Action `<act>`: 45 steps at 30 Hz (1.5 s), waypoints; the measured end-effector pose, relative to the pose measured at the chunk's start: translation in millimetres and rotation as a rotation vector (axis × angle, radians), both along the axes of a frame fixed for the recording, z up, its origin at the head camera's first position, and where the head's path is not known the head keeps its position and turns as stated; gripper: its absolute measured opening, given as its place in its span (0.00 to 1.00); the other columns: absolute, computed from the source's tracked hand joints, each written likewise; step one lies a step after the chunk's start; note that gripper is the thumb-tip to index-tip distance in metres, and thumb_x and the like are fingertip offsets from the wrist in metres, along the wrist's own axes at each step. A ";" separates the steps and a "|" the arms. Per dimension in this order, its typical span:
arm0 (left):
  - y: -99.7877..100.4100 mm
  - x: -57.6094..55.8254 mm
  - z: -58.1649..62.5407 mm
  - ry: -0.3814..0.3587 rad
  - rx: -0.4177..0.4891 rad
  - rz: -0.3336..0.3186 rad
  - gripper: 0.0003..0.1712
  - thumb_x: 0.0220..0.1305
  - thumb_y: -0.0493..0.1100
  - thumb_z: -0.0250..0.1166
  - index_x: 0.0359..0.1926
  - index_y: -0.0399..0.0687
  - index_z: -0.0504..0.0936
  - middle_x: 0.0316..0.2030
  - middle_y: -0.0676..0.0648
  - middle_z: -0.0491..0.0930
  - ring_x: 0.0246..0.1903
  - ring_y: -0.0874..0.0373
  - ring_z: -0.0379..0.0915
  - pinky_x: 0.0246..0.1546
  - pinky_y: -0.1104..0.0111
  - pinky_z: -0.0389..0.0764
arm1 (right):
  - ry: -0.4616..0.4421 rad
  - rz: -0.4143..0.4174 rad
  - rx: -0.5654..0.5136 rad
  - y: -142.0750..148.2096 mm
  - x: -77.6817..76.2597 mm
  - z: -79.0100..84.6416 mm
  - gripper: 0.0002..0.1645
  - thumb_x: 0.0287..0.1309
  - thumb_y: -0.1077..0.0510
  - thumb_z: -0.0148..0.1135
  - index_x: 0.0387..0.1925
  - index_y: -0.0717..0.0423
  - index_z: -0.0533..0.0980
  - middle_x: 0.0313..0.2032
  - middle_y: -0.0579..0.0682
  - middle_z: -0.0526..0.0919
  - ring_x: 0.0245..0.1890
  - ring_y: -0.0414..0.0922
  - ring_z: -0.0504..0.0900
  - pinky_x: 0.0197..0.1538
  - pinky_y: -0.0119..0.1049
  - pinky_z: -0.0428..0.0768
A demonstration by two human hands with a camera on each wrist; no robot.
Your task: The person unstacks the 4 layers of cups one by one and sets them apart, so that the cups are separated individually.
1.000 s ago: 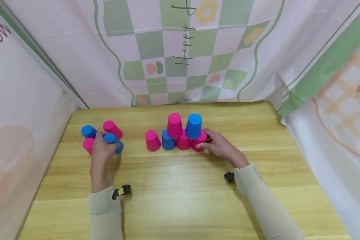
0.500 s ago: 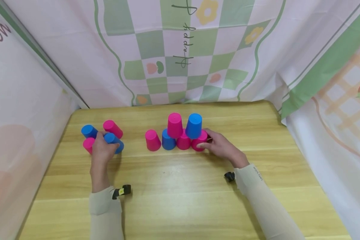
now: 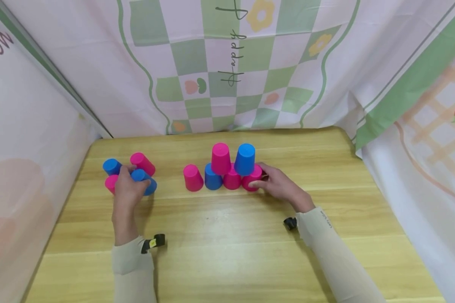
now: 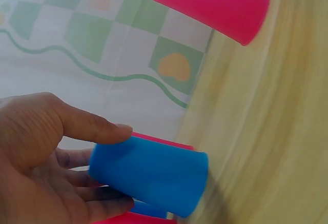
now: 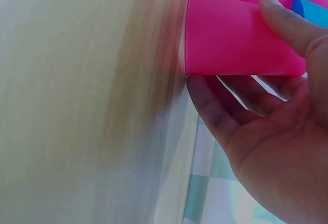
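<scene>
At the left of the head view my left hand [image 3: 129,189] holds an upside-down blue cup [image 4: 154,175], thumb on its near side and fingers behind. Around it stand another blue cup [image 3: 111,166] and two pink cups, one behind [image 3: 143,163] and one partly hidden by the hand [image 3: 111,183]. My right hand [image 3: 282,184] grips the pink cup [image 5: 236,39] at the right end of a row, thumb in front, fingers along its outer side. Left of it in the row are a pink cup [image 3: 232,180], a blue cup [image 3: 213,178] and a pink cup [image 3: 193,179].
On the row's right part rest an upper pink cup [image 3: 220,159] and an upper blue cup [image 3: 244,160], side by side. The wooden table [image 3: 220,244] ends at a patterned curtain [image 3: 220,63] behind; more fabric hangs at both sides.
</scene>
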State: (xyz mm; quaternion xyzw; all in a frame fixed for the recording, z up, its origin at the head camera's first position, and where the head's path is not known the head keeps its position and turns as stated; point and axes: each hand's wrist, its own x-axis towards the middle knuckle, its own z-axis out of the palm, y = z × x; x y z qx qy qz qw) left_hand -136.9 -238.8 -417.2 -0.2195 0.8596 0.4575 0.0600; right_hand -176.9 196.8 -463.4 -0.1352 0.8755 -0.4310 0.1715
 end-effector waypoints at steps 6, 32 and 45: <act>2.9 5.7 11.2 0.061 0.001 0.015 0.46 0.71 0.40 0.65 0.81 0.41 0.51 0.79 0.33 0.59 0.77 0.33 0.56 0.72 0.35 0.66 | 0.003 0.004 -0.001 -0.5 0.5 0.6 0.33 0.67 0.44 0.71 0.69 0.47 0.73 0.53 0.50 0.82 0.53 0.52 0.80 0.56 0.45 0.84; 24.5 12.5 35.2 0.386 0.097 0.033 0.32 0.75 0.42 0.65 0.75 0.46 0.66 0.72 0.41 0.71 0.75 0.47 0.64 0.78 0.54 0.64 | -0.004 -0.005 0.006 -0.9 -0.7 0.5 0.32 0.67 0.44 0.71 0.67 0.46 0.73 0.53 0.50 0.82 0.54 0.52 0.80 0.57 0.48 0.84; 40.1 5.3 21.8 0.419 0.170 -0.117 0.34 0.72 0.39 0.68 0.74 0.44 0.67 0.73 0.42 0.71 0.76 0.49 0.63 0.79 0.55 0.64 | 0.011 0.000 0.005 -0.8 0.0 0.6 0.32 0.67 0.45 0.70 0.68 0.48 0.73 0.54 0.51 0.83 0.54 0.52 0.80 0.58 0.49 0.83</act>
